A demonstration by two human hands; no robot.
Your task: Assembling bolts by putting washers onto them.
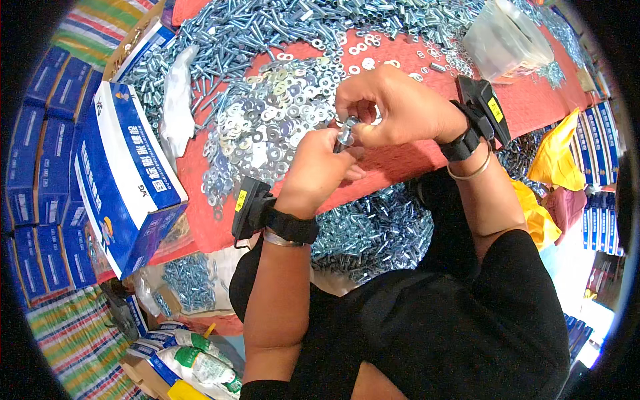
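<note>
Over the red table, both my hands meet at a small shiny metal bolt (346, 133) with a wider flange-like part, perhaps a washer, at its upper end. My left hand (313, 167) grips the bolt from below between thumb and fingers. From the right, my right hand (393, 107) pinches at the same piece, its thumb and forefinger curled together. Whether a separate small part sits in those right fingertips is hidden. Beside my left hand spreads a pile of flat washers (260, 127).
Long heaps of bolts (233, 27) and metal sleeves (380, 17) lie along the far side. A translucent plastic tub (500, 40) stands far right, a blue-and-white carton (127, 167) at left. More bolts (373, 230) are heaped below the table's near edge, close to my body.
</note>
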